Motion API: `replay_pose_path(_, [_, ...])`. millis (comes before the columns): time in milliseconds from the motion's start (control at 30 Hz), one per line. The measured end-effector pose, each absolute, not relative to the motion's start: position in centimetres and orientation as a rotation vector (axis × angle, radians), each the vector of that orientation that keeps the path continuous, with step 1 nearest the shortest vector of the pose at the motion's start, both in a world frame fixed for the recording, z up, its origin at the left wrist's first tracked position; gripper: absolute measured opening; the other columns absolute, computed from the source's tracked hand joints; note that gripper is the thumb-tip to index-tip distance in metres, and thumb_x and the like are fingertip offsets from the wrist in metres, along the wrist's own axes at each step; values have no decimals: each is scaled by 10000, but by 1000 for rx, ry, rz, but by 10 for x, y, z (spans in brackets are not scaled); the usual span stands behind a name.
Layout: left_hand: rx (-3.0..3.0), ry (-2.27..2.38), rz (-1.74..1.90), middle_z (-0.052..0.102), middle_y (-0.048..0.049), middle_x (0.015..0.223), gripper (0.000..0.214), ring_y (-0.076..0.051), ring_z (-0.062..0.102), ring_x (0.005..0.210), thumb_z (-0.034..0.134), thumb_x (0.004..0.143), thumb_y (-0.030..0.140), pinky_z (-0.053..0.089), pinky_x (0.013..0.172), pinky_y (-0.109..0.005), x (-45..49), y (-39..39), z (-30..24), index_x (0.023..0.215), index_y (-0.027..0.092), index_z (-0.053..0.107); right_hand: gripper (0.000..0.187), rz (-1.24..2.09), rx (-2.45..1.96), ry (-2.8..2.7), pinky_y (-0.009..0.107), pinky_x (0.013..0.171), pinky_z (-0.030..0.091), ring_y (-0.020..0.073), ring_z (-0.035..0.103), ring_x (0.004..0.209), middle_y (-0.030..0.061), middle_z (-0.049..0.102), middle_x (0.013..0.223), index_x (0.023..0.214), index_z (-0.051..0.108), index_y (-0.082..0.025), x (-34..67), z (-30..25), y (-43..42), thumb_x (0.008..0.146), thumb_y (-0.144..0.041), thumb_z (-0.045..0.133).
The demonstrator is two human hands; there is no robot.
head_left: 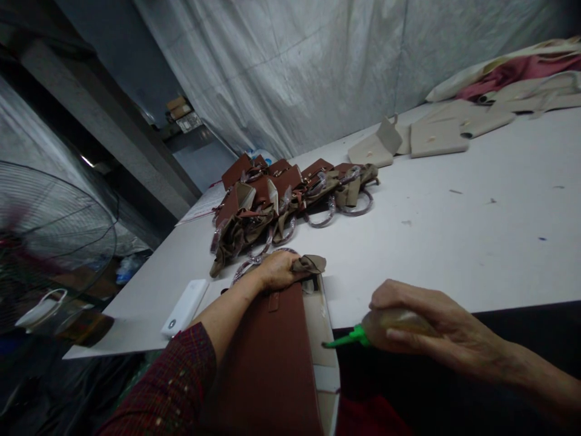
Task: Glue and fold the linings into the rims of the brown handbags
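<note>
At lower centre, my left hand point(278, 272) clasps the far end of a reddish-brown, pale-sided bag point(267, 357); at lower right, my right hand point(438, 318) grips a translucent, amber-tinted bottle point(380, 324) with green nozzle point(348, 338).

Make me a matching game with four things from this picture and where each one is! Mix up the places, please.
Things:
1. Translucent squeeze bottle with a green nozzle
2. Reddish-brown, leather-like bag
3. White, rectangular device with a round button
4. Round, wire-caged fan

Places:
A. On the white tabletop, beside the plaid sleeve
B. At the picture's left edge
C. Held in the right hand
D. With the left hand at its far end

Right pairs: 1-C, 2-D, 3-A, 4-B.
</note>
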State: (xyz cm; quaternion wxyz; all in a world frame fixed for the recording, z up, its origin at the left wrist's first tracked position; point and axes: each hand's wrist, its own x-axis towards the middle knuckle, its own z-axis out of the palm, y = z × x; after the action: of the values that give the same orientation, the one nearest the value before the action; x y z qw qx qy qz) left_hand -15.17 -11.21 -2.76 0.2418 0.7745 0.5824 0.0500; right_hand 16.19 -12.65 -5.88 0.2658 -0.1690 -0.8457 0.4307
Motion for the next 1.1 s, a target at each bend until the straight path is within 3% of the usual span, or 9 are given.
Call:
replay_pose_path(567, [2313, 1683, 47, 640, -6, 706, 272, -138, 575, 683, 546, 839, 405, 367, 626, -215, -146, -117, -28, 784, 171, 673, 91, 1048, -486, -2349, 301, 642, 487, 185, 590, 717, 54, 626, 834, 932, 586, -234, 166, -48, -153, 898, -290, 523])
replay_pose_path(767, [2393, 1809, -38, 673, -18, 733, 142, -144, 585, 667, 563, 782, 264, 371, 627, -230, -138, -124, -22, 767, 189, 682, 180, 1314, -660, -2354, 262, 604, 463, 155, 572, 678, 17, 619, 807, 906, 566, -222, 167, -55, -159, 900, -396, 519])
replay_pose_path(1100, [2495, 1949, -116, 694, -39, 766, 152, -178, 625, 717, 549, 785, 260, 397, 619, -247, -132, -133, -21, 799, 204, 690, 268, 1449, -822, -2183, 282, 589, 433, 174, 567, 661, 22, 634, 750, 871, 609, -211, 168, -68, -158, 852, -466, 527])
